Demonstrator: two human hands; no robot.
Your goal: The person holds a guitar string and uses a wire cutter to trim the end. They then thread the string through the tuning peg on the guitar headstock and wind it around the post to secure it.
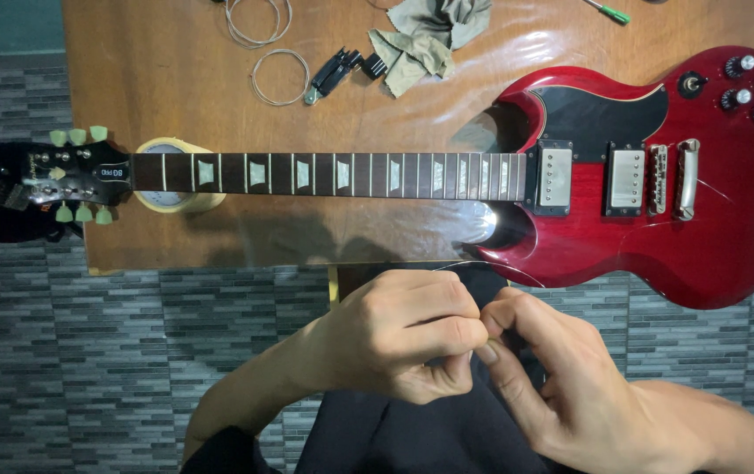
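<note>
A red electric guitar point(658, 237) lies flat on a brown wooden table point(166, 53), with its neck point(333, 175) resting on a roll of tape point(176, 200) and the headstock point(74, 175) past the left edge. In front of the table, my left hand point(403, 338) and my right hand point(539, 369) meet with fingertips pinched together on a thin guitar string point(517, 270). The wire curves up from my fingers toward the guitar body.
Two coiled strings point(258, 22) point(280, 77) lie at the back of the table beside a black string winder point(335, 72), a crumpled grey-green cloth point(425, 39) and a green-handled tool point(607, 10). Grey tiled floor point(131, 369) shows below.
</note>
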